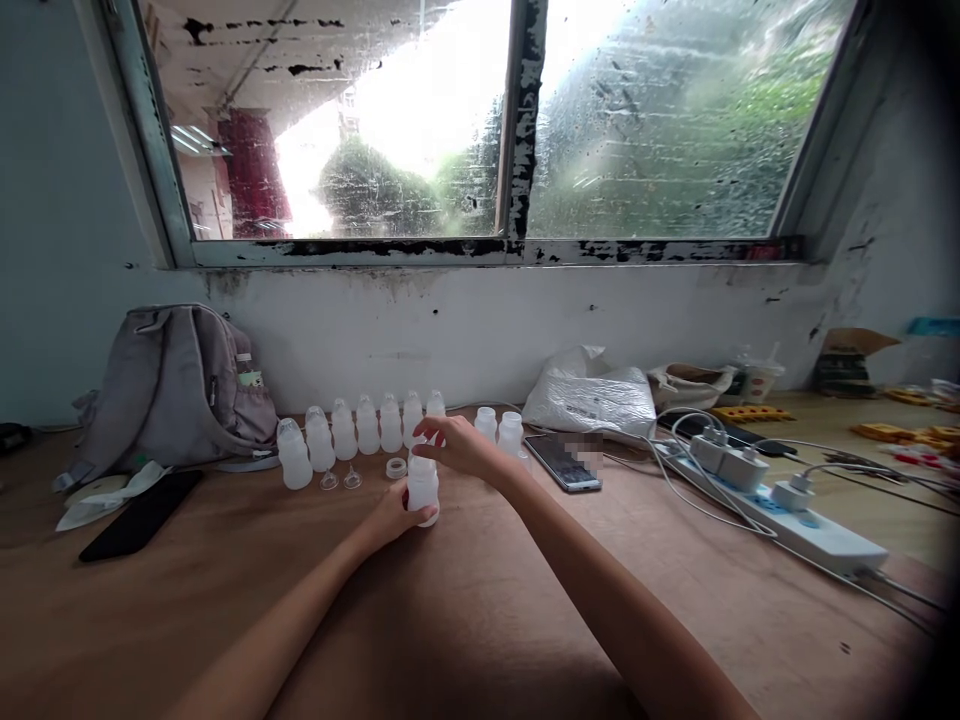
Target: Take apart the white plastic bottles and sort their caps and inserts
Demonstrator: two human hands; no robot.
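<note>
A frosted white baby bottle (424,488) stands upright near the middle of the table. My left hand (391,518) is wrapped round its lower part. At the bottle's top, my right hand (454,445) has its fingers curled over the neck; whether they hold a small part there is hidden. Behind stands a row of several capped bottles (343,430). Two clear teats (352,477) and a white ring (396,467) lie in front of that row. To the right of my right hand are two bottles without caps (510,432).
A grey backpack (187,380) and a black flat object (141,515) are at the left. Rightward lie a phone (562,462), a silvery bag (592,395) and a white power strip (810,525) with plugs and loose cables. A wall with a window (517,250) rises behind.
</note>
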